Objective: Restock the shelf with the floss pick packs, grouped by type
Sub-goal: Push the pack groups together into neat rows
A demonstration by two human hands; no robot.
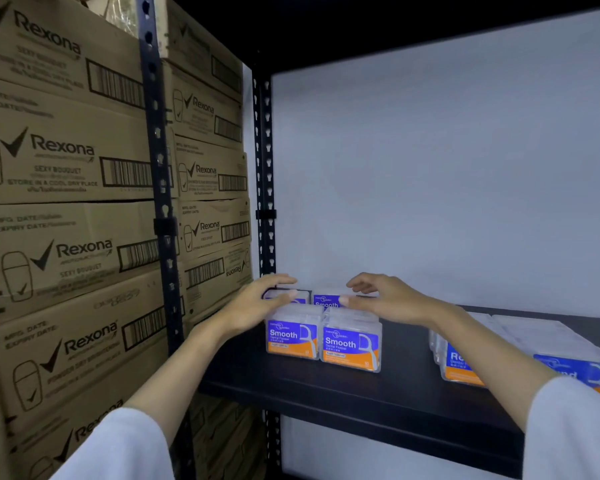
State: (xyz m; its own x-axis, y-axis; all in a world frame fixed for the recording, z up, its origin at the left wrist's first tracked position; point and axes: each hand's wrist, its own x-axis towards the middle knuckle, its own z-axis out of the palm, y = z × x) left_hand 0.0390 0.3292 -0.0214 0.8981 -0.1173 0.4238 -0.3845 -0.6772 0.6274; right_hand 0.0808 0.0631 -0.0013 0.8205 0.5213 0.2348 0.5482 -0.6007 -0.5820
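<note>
Head view, near field: your two white sleeves [118, 445] came in from 7 and 5 o'clock, bare forearms reaching up toward the middle of the frame. Black shelf board [326, 393] ran across the lower half, its front edge nearest you.

At 4 o'clock on the board sat the Round packs [459, 367], clear cases with blue and orange labels, partly hidden behind your right forearm. They stood well apart from the other group.

Just below centre stood the front Smooth packs [323, 337], two clear cases side by side and touching, labels facing you. Directly behind them was the back row of Smooth packs [326, 299], only the tops and a strip of label showing.

Your left hand [257, 306] lay at the left end of that back row, fingers together and curled over the top of the left pack, thumb along its front. Your right hand [378, 299] was at the right end, fingers bent and a little spread over the right pack's top, thumb pointing left along its front edge. Both hands touched the packs; how firm the grip was, you could not tell from this.

Farther off: white back wall [430, 168] behind the shelf, black slotted upright [265, 168] at 10 o'clock, and stacked Rexona cartons [66, 202] filling 9 o'clock.
</note>
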